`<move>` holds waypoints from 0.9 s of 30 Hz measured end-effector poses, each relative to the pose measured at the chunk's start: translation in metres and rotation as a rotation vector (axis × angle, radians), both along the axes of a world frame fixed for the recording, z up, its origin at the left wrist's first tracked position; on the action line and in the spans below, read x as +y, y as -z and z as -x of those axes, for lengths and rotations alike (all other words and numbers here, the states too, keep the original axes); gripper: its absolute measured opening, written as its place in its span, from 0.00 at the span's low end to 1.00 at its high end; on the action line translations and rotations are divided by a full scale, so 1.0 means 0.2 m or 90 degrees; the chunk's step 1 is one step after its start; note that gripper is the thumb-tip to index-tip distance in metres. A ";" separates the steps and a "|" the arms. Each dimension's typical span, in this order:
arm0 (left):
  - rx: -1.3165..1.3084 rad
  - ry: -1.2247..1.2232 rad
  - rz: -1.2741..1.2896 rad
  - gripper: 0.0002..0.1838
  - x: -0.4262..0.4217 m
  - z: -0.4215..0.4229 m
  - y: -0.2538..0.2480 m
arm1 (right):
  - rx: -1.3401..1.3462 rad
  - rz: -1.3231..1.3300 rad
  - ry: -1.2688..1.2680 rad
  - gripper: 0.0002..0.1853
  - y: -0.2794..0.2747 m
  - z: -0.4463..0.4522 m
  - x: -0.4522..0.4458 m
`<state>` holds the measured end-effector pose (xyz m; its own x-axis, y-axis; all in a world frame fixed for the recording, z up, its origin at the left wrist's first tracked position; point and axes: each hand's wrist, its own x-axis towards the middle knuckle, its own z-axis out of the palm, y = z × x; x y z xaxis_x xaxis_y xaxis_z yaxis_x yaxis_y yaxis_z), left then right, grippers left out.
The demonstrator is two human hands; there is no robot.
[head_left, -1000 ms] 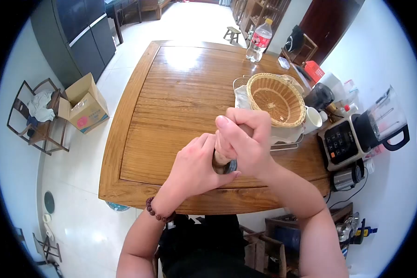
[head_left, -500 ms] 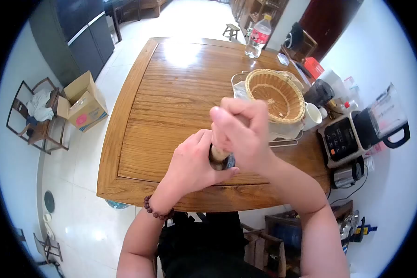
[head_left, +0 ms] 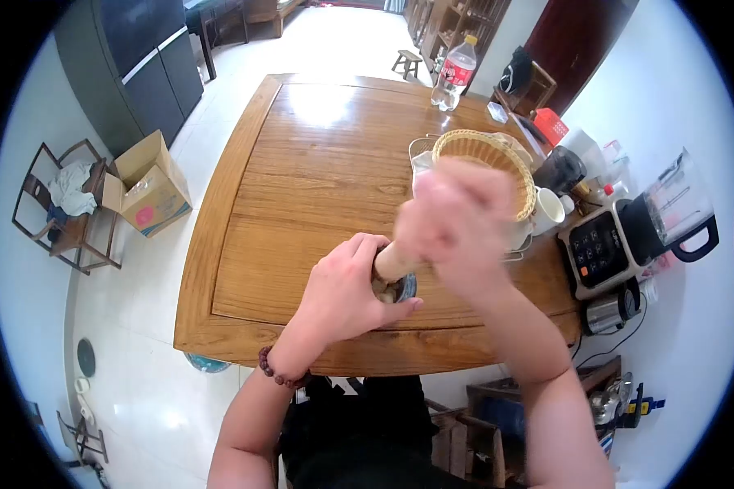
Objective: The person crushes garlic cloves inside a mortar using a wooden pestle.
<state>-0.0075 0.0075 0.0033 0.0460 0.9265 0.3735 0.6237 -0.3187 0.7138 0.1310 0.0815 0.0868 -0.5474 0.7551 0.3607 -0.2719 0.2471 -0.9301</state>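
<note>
Near the front edge of the wooden table (head_left: 302, 196), my left hand (head_left: 347, 284) is wrapped round a small dark mortar (head_left: 409, 287) and hides most of its outer wall. Pale pieces (head_left: 389, 292), too small to name, lie inside it. My right hand (head_left: 461, 220), smeared by motion, is closed on the upper end of a light wooden pestle (head_left: 394, 262). The pestle slants, with its lower end at the mortar's mouth. Beyond my right hand sits a round wicker basket (head_left: 481, 145), partly covered by that hand.
A blender (head_left: 616, 240), a white mug (head_left: 549, 210) and a steel cup (head_left: 610, 311) line the right side by the wall. At the far edge stands a plastic bottle (head_left: 455, 73). A cardboard box (head_left: 156, 200) and a chair (head_left: 77, 204) are on the floor at left.
My right hand has risen and shifted right with the pestle, so more of its shaft and the mortar's contents show. My left hand remains round the mortar.
</note>
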 end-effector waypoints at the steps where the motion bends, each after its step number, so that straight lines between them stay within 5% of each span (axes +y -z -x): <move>1: -0.004 -0.001 0.006 0.37 -0.01 -0.01 0.00 | 0.090 0.037 0.005 0.20 0.04 -0.01 0.00; 8: 0.007 0.035 0.017 0.38 -0.02 0.01 0.02 | -0.059 -0.050 0.023 0.21 0.12 0.03 -0.03; 18: 0.027 0.012 0.073 0.47 -0.04 0.01 -0.02 | 0.158 0.099 -0.028 0.23 0.02 -0.09 -0.03; 20: -0.124 0.055 0.065 0.55 -0.05 0.04 -0.01 | 0.165 0.080 -0.019 0.23 -0.01 -0.09 -0.04; 27: -0.072 0.108 0.069 0.61 -0.11 0.08 -0.03 | 0.176 0.021 -0.043 0.22 -0.15 -0.11 -0.06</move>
